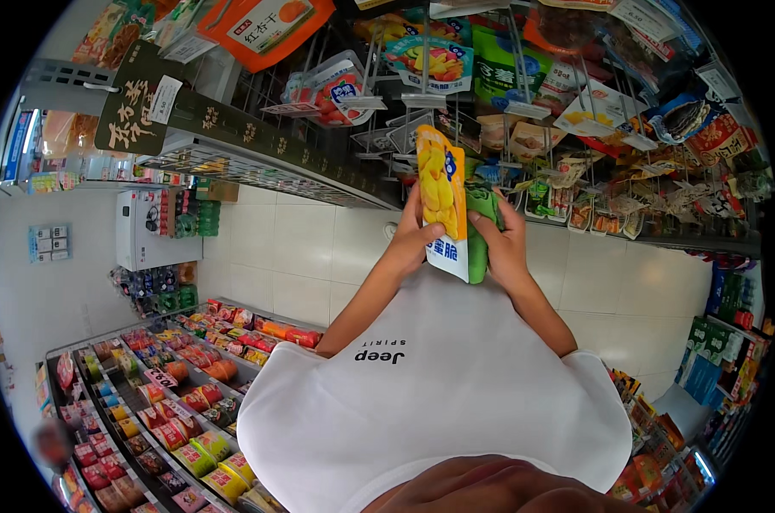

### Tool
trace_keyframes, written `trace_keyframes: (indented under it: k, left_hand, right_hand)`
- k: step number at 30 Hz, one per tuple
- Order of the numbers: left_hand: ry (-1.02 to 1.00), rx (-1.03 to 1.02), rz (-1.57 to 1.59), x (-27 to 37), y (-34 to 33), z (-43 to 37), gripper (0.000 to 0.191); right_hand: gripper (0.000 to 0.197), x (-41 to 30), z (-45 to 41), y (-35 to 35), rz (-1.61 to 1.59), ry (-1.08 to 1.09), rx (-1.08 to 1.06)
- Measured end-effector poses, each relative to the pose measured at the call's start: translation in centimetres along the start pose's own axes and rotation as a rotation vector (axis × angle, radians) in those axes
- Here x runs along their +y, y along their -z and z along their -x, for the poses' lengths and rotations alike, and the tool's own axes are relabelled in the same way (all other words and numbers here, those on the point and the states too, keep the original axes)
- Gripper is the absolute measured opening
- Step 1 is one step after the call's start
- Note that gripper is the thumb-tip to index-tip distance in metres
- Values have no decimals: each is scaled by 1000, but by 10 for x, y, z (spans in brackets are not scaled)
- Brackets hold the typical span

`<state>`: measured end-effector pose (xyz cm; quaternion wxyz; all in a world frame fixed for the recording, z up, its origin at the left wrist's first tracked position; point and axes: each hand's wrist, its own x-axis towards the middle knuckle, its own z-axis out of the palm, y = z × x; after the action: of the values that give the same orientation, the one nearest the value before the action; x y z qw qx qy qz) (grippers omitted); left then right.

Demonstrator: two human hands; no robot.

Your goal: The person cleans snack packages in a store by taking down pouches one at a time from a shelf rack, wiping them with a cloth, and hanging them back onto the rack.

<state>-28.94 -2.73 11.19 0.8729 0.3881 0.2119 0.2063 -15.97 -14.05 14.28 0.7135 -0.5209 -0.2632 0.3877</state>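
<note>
Just in front of my chest, my left hand (416,231) grips the lower part of a yellow and white snack pouch (442,192) with pictures of yellow fruit. On its right side my right hand (502,240) holds a green snack pouch (484,218), thumb on its face. The two pouches touch side by side, and the yellow one partly covers the green one. Both are upright at the edge of a rack of hanging snack packs. A blue and green dried-fruit pouch (428,61) and a green pouch (509,67) hang on wire hooks beyond my hands.
A dark shelf edge (265,144) with wire grating runs at the upper left. An orange pouch (265,29) hangs above it. Shelves of cup noodles (198,397) stand at the lower left. Bottles and a white box (137,234) are by the left wall, on a tiled floor (298,256).
</note>
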Motion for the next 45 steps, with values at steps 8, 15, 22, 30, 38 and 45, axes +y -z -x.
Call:
trace_keyframes:
  k: [8,15,22,30,38,45]
  left_hand:
    - [-389,384,-706,-19,73,-37,104]
    - [-471,671,-786,7,90,-63,103]
    - [-625,673,-710,17,91,-91,105]
    - [-636,641,-706,28,76,-108,107]
    - [-655,595,-679,34,79,-117,106]
    - [-664,572,-800,30,94,-116,96]
  right_hand:
    - [23,3,1,32,7,-27,67]
    - [22,17,11,51,62,-16,200]
    - [20,3,15,52,3,-116,267]
    - [22,-3,6,45,112,-45,222]
    - [23,-4,7,40,292,96,98]
    - [24,-10,13,32,288,82,119]
